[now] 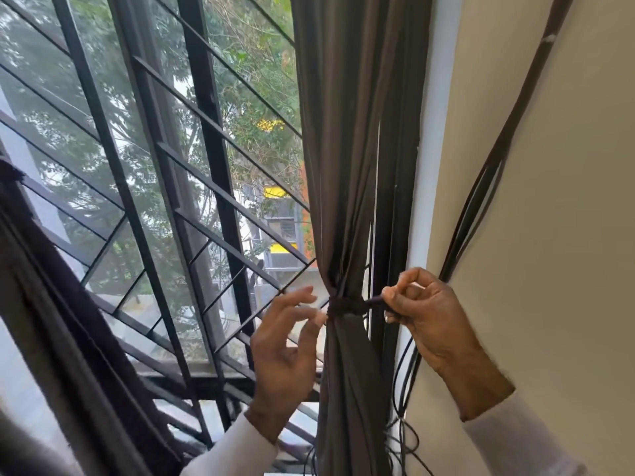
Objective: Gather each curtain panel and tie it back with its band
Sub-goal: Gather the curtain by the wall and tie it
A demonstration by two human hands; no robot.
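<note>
Right of centre in the frame, the grey curtain panel (pixel 347 166) hangs bunched, cinched low down by its dark band (pixel 345 306). Your right hand (pixel 422 314) pinches the band's free end just right of the knot. Your left hand (pixel 287 341) sits just left of the knot, fingers loosely spread, fingertips at the fabric. Black cables (pixel 481 187) run down the cream wall (pixel 567 201); the barred window (pixel 154 166) fills the left.

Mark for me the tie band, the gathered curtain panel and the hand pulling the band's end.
band (pixel 345 306), head view, on the wrap cinched round the curtain.
curtain panel (pixel 347 166), head view, on the folds above the band.
right hand (pixel 424 309), head view, on the back of the hand.
</note>
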